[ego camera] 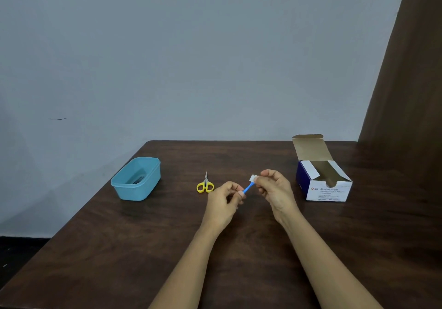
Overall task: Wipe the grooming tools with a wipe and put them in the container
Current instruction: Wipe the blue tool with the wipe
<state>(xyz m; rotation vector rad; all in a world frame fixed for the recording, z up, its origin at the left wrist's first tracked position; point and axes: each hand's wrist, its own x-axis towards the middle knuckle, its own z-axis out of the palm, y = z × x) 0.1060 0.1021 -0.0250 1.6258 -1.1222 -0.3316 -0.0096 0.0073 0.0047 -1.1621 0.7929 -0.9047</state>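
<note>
My left hand [223, 201] pinches the lower end of a small blue-handled grooming tool [247, 187], held above the middle of the table. My right hand [275, 189] pinches a white wipe [253, 178] around the tool's upper end, hiding its tip. Small scissors with yellow handles [205, 184] lie on the table just left of my hands, points away from me. A light blue plastic container [136, 179] stands at the left; something dark lies inside it, too dim to name.
An open box of alcohol swabs [323, 181] stands at the right, lid flap raised. The dark wooden table [167, 249] ends at a left edge close to the container. A brown curtain [411, 93] hangs at the far right.
</note>
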